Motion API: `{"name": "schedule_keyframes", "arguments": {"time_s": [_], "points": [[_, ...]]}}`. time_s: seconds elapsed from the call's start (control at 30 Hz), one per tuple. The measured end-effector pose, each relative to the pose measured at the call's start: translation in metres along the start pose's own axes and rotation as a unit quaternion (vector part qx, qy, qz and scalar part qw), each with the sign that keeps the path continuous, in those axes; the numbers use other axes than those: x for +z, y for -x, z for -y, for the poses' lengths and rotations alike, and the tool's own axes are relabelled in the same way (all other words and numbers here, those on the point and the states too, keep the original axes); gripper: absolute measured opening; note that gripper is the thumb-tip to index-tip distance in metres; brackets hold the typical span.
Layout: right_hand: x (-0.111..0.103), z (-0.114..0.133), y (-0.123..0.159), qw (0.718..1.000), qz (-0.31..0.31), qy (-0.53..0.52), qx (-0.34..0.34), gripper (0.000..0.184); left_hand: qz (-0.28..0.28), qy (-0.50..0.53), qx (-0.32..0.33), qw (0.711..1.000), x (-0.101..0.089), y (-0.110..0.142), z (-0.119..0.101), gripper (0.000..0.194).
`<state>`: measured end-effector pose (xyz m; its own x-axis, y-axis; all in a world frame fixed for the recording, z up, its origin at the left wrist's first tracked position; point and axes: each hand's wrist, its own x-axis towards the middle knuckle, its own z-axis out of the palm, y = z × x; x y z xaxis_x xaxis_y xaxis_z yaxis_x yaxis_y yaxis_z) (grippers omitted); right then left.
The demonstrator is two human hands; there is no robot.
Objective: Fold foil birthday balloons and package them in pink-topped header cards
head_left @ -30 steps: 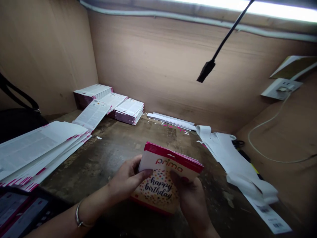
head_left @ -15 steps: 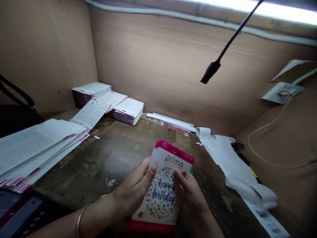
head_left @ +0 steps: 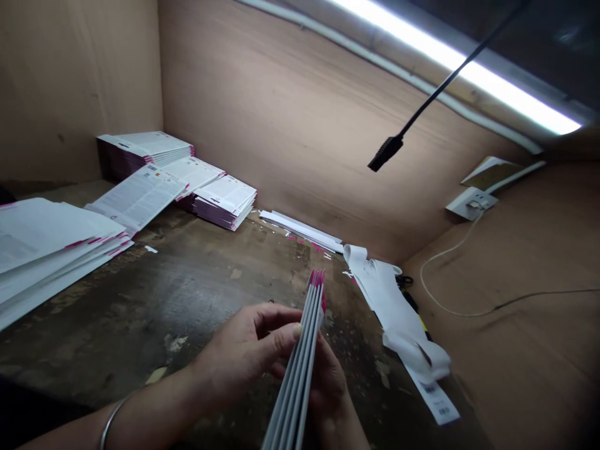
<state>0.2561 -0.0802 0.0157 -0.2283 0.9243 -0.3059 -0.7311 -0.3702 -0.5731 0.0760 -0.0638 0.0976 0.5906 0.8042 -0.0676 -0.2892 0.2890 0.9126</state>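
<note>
A small stack of flat card packets (head_left: 300, 362) with pink top edges stands on edge between my hands, so its thin grey-white sides face me. My left hand (head_left: 253, 340) is closed on the stack from the left, thumb against the near edge. On the other side my right hand (head_left: 328, 381) holds it, its fingers mostly hidden behind the packets. The printed fronts are turned out of sight. Under the hands lies the worn brown tabletop (head_left: 197, 300).
Piled packets (head_left: 225, 200) stand along the back left, and a larger fanned pile (head_left: 56, 244) lies at the left. A curling label strip (head_left: 403, 312) runs down the right side. White strips (head_left: 300, 231) lie by the back wall. A black cable (head_left: 389, 150) hangs overhead.
The stack has turned from showing its "happy birthday" front to showing its thin side edges. Both hands have kept hold of it. The camera view has tilted and shifted.
</note>
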Motion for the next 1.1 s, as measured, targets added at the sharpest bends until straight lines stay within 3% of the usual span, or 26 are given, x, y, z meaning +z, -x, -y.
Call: {"name": "schedule_keyframes", "arguments": {"time_s": [0.4,0.53,0.6,0.73,0.8,0.97,1.1], "points": [[0.003,-0.005,0.001,1.0,-0.011,0.021,-0.003,0.026,0.008,-0.007,0.001,1.0,-0.004,0.005,0.003,0.042],[0.015,0.006,0.006,0.989,-0.031,0.121,-0.077,0.03,0.009,-0.025,0.028,0.999,-0.008,0.008,0.004,0.046],[0.025,0.015,0.013,0.954,-0.066,0.234,-0.176,0.027,-0.007,-0.054,0.077,0.996,-0.015,0.011,0.005,0.05],[0.04,0.025,0.026,0.825,-0.134,0.418,-0.357,0.021,-0.069,-0.188,0.154,0.968,-0.027,0.012,0.01,0.077],[0.039,0.02,0.025,0.804,-0.129,0.433,-0.387,0.019,-0.071,-0.202,0.159,0.964,-0.029,0.008,0.014,0.074],[0.027,0.0,0.017,0.82,-0.165,0.392,-0.384,0.021,-0.08,-0.246,0.19,0.947,-0.029,0.0,0.019,0.028],[0.031,0.005,0.02,0.866,-0.162,0.352,-0.315,0.022,-0.03,-0.21,0.159,0.964,-0.032,-0.002,0.011,0.027]]}}
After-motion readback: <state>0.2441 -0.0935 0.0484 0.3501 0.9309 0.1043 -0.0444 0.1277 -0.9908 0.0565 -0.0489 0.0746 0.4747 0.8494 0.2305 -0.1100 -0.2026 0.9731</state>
